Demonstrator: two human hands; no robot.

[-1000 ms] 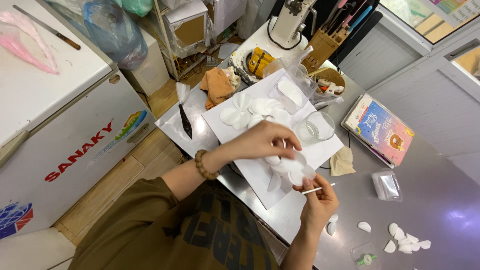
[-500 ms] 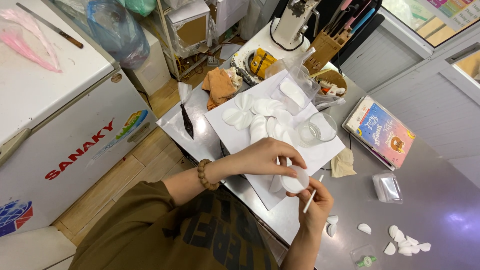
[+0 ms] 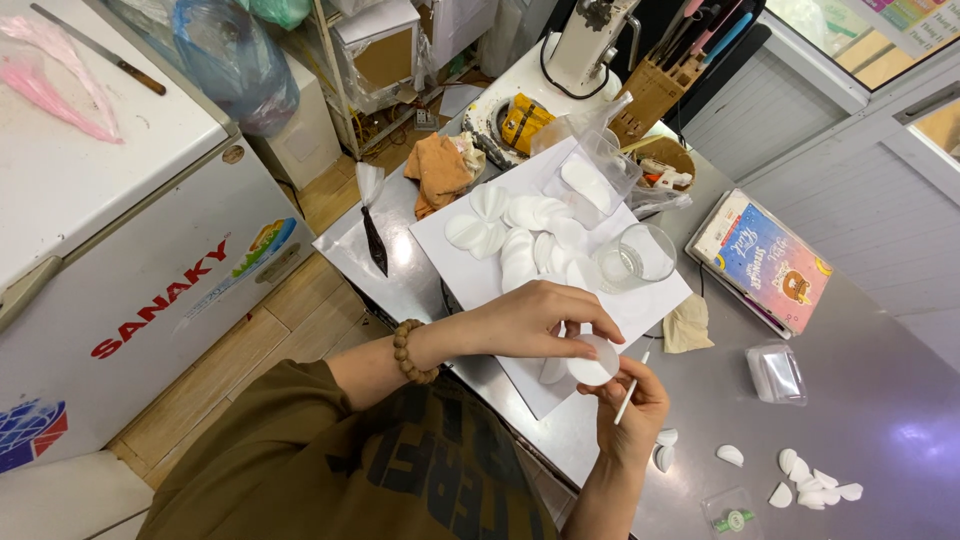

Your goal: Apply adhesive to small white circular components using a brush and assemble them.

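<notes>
The left hand (image 3: 530, 318) pinches a round white petal piece (image 3: 592, 360) in a narrow grip just over the near edge of the white board (image 3: 450, 265), while the right hand (image 3: 632, 405) just below steadies it and holds a thin white stick (image 3: 630, 392). Beyond the grip lie more white petals (image 3: 520, 235) and a glass cup (image 3: 640, 255); a dark piping bag (image 3: 375, 240) lies to its left on the steel surface (image 3: 880, 400), loose petals (image 3: 810, 480) to the right.
</notes>
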